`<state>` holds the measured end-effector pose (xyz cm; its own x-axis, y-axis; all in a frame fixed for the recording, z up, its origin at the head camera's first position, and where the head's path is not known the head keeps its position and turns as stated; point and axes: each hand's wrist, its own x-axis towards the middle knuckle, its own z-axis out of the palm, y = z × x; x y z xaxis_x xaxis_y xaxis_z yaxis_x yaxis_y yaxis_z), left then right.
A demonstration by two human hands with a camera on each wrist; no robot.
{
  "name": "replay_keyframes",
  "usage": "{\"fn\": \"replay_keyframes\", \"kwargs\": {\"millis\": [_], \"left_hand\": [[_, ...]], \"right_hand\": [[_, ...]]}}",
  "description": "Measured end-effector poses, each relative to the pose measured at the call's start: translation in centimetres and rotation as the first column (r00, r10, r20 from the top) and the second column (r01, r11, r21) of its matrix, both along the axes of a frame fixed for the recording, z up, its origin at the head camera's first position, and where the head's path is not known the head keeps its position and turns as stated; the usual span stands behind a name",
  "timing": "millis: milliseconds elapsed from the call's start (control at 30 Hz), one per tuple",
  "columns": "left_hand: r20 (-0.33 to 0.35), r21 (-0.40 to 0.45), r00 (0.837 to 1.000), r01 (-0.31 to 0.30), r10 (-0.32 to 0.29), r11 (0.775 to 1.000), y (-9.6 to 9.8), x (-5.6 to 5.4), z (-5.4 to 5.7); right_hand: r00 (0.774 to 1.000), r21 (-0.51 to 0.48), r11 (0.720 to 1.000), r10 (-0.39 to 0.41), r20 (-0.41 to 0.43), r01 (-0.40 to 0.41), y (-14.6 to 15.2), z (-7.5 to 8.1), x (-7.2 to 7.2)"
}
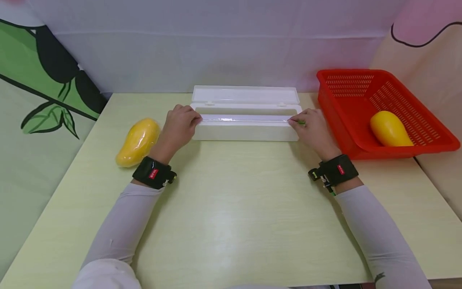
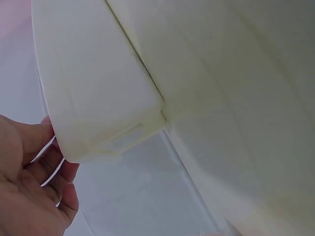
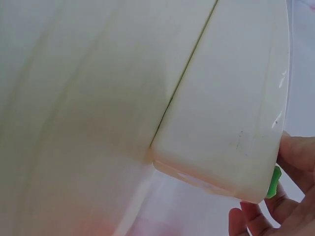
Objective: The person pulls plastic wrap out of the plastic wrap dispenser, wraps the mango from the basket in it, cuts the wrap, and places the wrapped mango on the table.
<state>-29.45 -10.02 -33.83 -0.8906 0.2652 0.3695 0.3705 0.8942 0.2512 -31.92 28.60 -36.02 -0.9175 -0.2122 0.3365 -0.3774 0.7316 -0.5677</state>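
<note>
A long white cling film dispenser box (image 1: pixel 249 133) stands on the table with its hinged lid (image 1: pixel 245 94) raised at the back. Glossy clear cling film (image 1: pixel 231 119) stretches along its front top edge. At the left end my left hand (image 1: pixel 179 125) pinches the film's edge between thumb and forefinger. My right hand (image 1: pixel 311 127) pinches it likewise at the right end, next to a small green piece (image 3: pixel 274 182) on the box's corner. In the left wrist view, the left fingers (image 2: pixel 47 167) curl beside the box's end. A yellow mango (image 1: pixel 138 142) in shiny wrap lies left of my left wrist.
A red plastic basket (image 1: pixel 361 150) stands at the right with another yellow mango (image 1: pixel 390 129) inside. It is close beside my right hand. Behind the box a pale cloth backdrop (image 1: pixel 180 60) rises at the table's (image 1: pixel 223 216) far edge.
</note>
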Motion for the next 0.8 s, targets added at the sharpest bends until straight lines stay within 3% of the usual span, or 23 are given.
{"fn": "replay_keyframes", "kwargs": {"millis": [200,433,800], "left_hand": [[0.002,0.002,1.0,-0.008,0.008,1.0,0.07,-0.02,0.06],[-0.041,-0.016,0.999,0.006,-0.006,1.0,0.05,-0.03,0.02],[-0.063,-0.022,0.998,0.007,-0.008,1.0,0.04,0.01,-0.07]], "right_hand": [[0.997,0.018,1.0,0.004,-0.072,-0.002,-0.11,-0.08,-0.04],[0.992,0.061,0.998,-0.004,-0.123,0.011,-0.12,-0.05,-0.14],[0.998,0.0,1.0,0.01,-0.066,-0.01,0.17,0.14,-0.43]]}}
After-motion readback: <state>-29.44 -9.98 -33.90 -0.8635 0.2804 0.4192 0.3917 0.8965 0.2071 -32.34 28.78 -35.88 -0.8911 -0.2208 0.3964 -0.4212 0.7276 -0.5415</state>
